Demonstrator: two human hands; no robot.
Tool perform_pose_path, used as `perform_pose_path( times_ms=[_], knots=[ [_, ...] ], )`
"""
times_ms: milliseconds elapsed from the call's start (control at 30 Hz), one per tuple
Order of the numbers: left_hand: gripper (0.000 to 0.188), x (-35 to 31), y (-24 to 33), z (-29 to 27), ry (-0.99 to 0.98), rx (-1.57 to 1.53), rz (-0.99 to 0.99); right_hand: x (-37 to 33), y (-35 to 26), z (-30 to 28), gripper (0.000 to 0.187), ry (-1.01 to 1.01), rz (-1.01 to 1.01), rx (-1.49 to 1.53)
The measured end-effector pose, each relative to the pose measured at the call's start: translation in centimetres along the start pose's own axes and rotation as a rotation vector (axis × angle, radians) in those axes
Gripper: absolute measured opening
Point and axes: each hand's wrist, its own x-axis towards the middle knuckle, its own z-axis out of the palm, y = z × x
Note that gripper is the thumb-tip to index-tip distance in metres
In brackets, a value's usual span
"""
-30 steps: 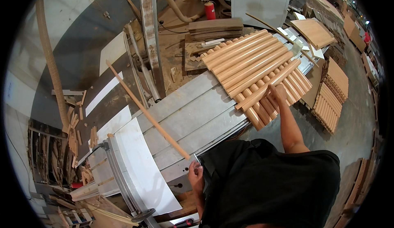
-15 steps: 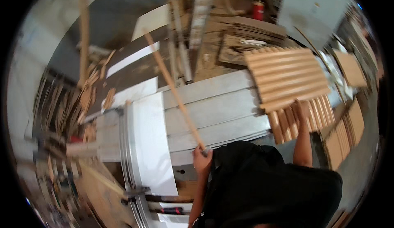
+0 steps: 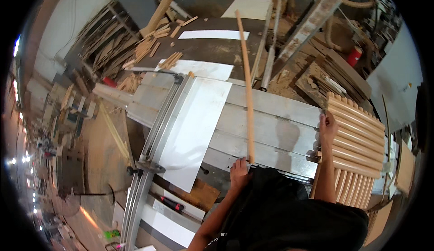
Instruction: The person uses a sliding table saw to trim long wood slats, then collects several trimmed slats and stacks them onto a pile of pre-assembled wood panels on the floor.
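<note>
A long, thin wooden strip (image 3: 247, 88) lies across the grey metal machine table (image 3: 271, 108), its far end reaching past the table. At the table's near edge, my left hand (image 3: 239, 174) has curled fingers against the strip's near end. To the right, rounded wooden strips (image 3: 357, 133) are stacked side by side, their ends toward the table. My right hand (image 3: 327, 126) is closed at the left ends of this upper stack; its grip is partly hidden. More rounded strips (image 3: 355, 190) lie below, turned another way, beside my right forearm.
A white panel (image 3: 194, 129) lies left on the table, next to a metal rail (image 3: 165, 120) with a clamp (image 3: 149, 166). A red-and-black handled tool (image 3: 172, 203) rests nearer me. Wood offcuts (image 3: 149, 45) are heaped at the far left. A rusty metal beam (image 3: 312, 23) slants behind.
The view has turned and shifted, so the table sits differently. My right hand has moved from the lower strips to the left ends of the upper stack. My left hand stays at the long strip's near end.
</note>
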Motion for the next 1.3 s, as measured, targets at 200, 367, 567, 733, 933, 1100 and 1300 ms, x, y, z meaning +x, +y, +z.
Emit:
perform_pose_path(
  times_ms=[200, 367, 567, 733, 933, 1100, 1300],
  knots=[
    [0.059, 3.1, 2.6, -1.3, -0.210, 0.012, -0.134, -4.5, -6.5, 9.9, 0.029, -0.384, -0.125, 0.191],
    [0.045, 2.1, 0.3, 1.4, -0.050, 0.066, -0.208, -9.7, -10.6, 13.3, 0.027, -0.605, -0.183, 0.345],
    [0.036, 2.4, -2.7, -3.2, 0.195, 0.194, -0.261, -11.1, -11.0, 15.6, 0.027, -0.688, -0.164, 0.375],
    [0.034, 2.4, -7.8, -9.7, 0.137, 0.328, -0.444, -11.4, -13.1, 18.6, 0.026, -0.810, -0.146, 0.392],
    [0.030, 1.9, -16.4, -13.5, 0.158, 0.457, -0.623, -12.6, -16.6, 25.4, 0.035, -0.987, -0.139, 0.461],
    [0.036, 3.3, -21.4, -11.8, 0.341, 0.576, -0.475, -14.1, -21.7, 33.3, 0.057, -1.129, -0.095, 0.365],
    [0.076, 12.1, -22.2, -11.3, 0.251, 0.355, -0.498, -11.0, -23.6, 46.1, 0.039, -0.802, -0.063, 0.271]
  ],
)
